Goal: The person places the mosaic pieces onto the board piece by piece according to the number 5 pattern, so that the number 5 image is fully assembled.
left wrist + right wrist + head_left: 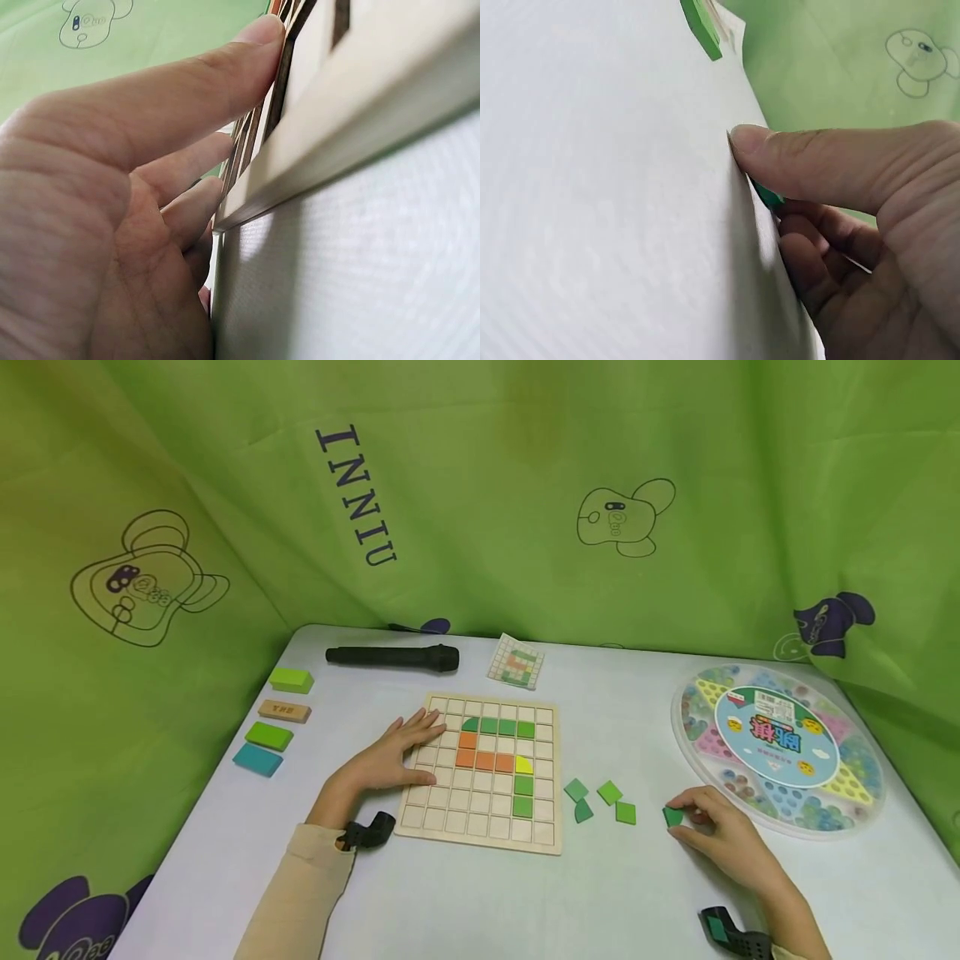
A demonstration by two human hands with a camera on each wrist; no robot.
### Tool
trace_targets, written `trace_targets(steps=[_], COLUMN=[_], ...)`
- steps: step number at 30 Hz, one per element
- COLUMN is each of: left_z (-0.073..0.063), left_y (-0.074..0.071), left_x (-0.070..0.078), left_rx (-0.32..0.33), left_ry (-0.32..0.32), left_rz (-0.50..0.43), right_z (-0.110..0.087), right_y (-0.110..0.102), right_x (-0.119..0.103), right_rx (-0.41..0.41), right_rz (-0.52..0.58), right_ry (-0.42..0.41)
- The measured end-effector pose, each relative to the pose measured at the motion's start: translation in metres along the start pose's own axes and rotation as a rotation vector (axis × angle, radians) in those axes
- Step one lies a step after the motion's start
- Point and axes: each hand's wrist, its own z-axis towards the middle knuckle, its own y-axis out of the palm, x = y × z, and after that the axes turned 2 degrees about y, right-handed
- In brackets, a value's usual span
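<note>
One green tile pinched in right hand, left hand outspread, touching gridded board

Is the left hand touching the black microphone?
No, the left hand rests on the wooden grid board, while the black microphone lies apart from it, farther back on the white table.

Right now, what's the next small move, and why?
Probably bring the held green piece over to the board: the right hand pinches it, the left hand rests on the board's left side, and the square below the board's lowest green tile is bare.
</note>
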Motion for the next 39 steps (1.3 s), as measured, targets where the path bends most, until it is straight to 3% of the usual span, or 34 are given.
trace_targets(steps=[5,10,21,29,39], left_z=[0.000,-0.001,-0.002,-0.001,-0.001], left_y=[-0.001,-0.001,0.000,0.001,-0.001], left_x=[0.001,0.001,0.000,-0.001,0.001], left_rx=[-0.001,-0.006,-0.010,-0.003,-0.002], left_ry=[0.004,-0.003,-0.001,0.002,0.010], left_rz=[-0.009,-0.014,0.015,0.019,0.014], right_z=[0.004,0.009,0.021,0.030,0.033], right_y=[0.006,0.018,0.073,0.108,0.123], right_x=[-0.008,-0.028,-0.094,-0.124,-0.139], right_rx=[0.046,0.051,0.020,-0.010,-0.028], right_rz=[-0.010,0.049,0.211,0.241,0.156], right_ry=[-0.006,-0.076,-0.222,-0.211,-0.167])
